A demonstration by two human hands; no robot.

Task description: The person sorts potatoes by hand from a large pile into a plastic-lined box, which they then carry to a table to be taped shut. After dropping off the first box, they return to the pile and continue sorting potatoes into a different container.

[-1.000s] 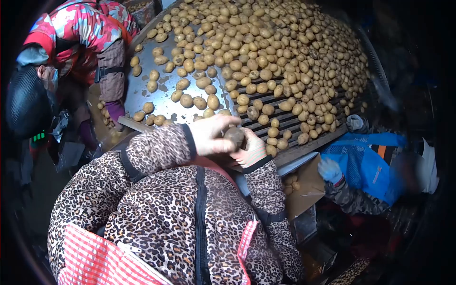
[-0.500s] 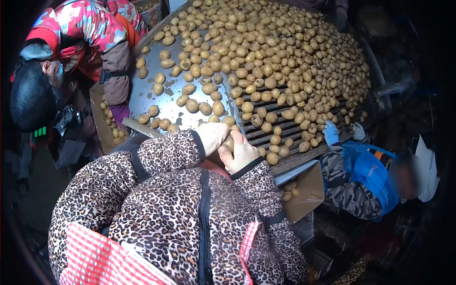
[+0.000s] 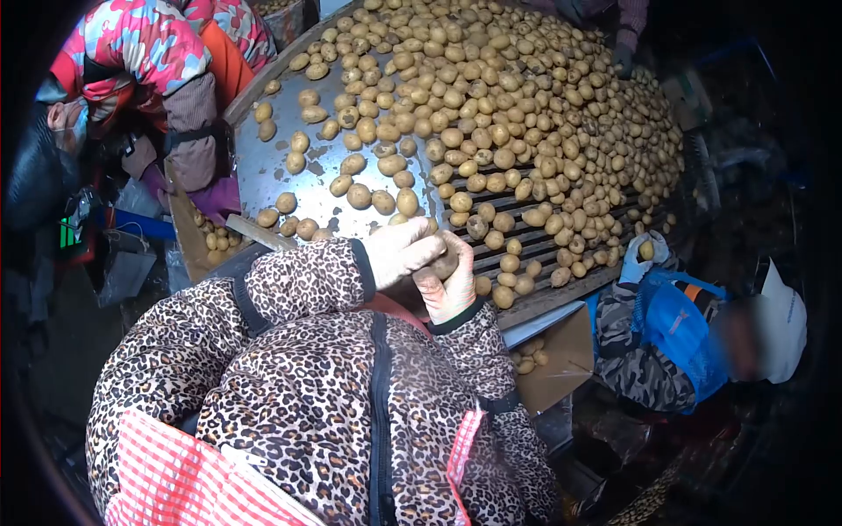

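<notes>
Head view, looking down over a leopard-print jacket [image 3: 351, 394] at a potato sorting bench [image 3: 272, 175].

Both of the person's hands are gloved and meet at the near edge of the bench, just in front of the chest. Left hand [image 3: 399, 250], pale glove, curled with fingers bent over the top of a potato [image 3: 445, 263]. Right hand [image 3: 449, 285], pinkish glove, cupped with palm turned up and fingers raised against the same potato from the right. The potato sits pinched between the two hands, mostly covered; only a brown patch shows. How firmly each hand bears on it cannot be told.

Bench surface: bare grey metal sheet on the near left, with scattered single potatoes; slatted rollers [image 3: 526, 230] on the near right. The far half is heaped thick with a potato pile [image 3: 509, 96], which runs to the far edge.

Others at work. Far left, a person in a red patterned jacket [image 3: 149, 53] bends by the bench's left edge, above a cardboard box [image 3: 189, 232] with potatoes in it. Near right, a person in a blue vest [image 3: 675, 324] reaches a blue-gloved hand [image 3: 638, 254] to the bench's right edge, a small potato [image 3: 646, 250] in it. Below the bench edge, between that person and the leopard sleeve, an open carton [image 3: 561, 359] holds a few potatoes.

Red-and-white checked cloth [image 3: 184, 482] at the near left.
</notes>
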